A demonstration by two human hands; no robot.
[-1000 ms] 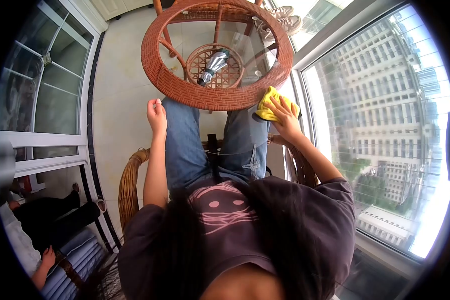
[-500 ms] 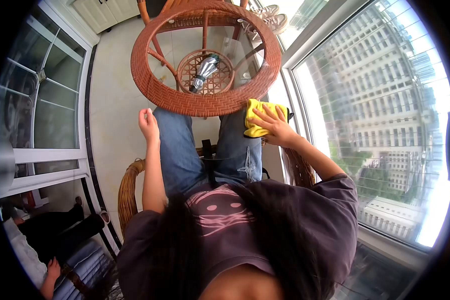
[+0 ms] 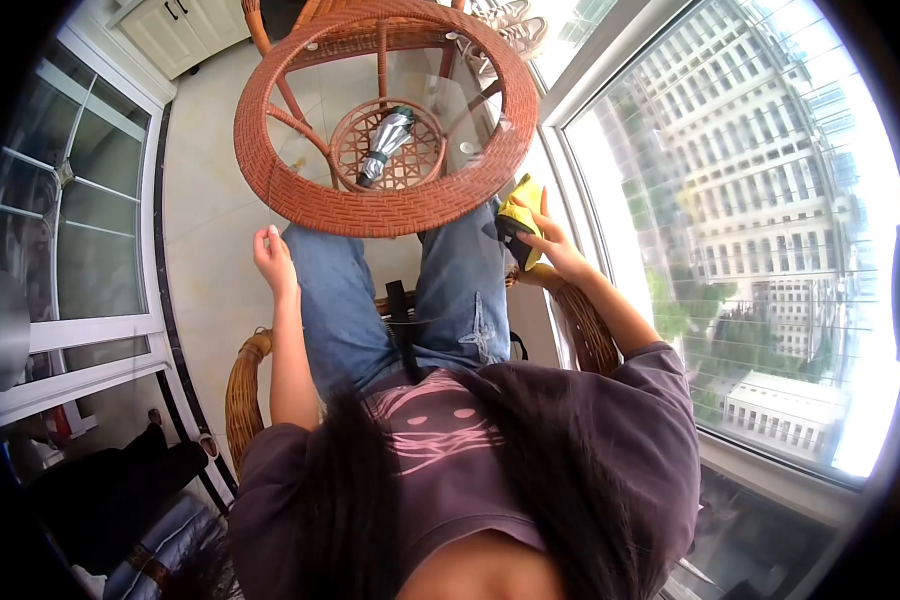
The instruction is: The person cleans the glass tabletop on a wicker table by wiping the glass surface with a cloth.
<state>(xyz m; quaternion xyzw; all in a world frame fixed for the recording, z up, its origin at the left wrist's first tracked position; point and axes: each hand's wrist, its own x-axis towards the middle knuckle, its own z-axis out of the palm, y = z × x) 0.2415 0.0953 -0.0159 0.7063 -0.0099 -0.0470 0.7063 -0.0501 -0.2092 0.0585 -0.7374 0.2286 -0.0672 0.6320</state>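
Note:
My right hand (image 3: 558, 250) grips a yellow cloth (image 3: 526, 204) with a dark side or edge, bunched beside the right rim of the round wicker table (image 3: 380, 217). The cloth is tilted up, and its dark part faces my legs. On the other side, my left hand (image 3: 274, 262) hangs in the air just outside the table's left front rim, its fingers curled in with nothing visible in them. The table has a glass top (image 3: 315, 95). Through the glass, a folded silver umbrella (image 3: 385, 145) shows on the woven lower shelf (image 3: 425, 180).
My legs in jeans (image 3: 335, 295) reach under the table's front edge. Wicker armrests (image 3: 245, 395) flank me. A large window (image 3: 710, 230) runs along the right, with shoes (image 3: 520, 35) near its far end. Glass doors (image 3: 100, 230) stand left; another person's dark-clothed legs (image 3: 110, 490) are lower left.
My right hand has turned and lifted the yellow cloth off the table's front right rim, so its dark side shows. The view has shifted slightly; my left hand stays curled.

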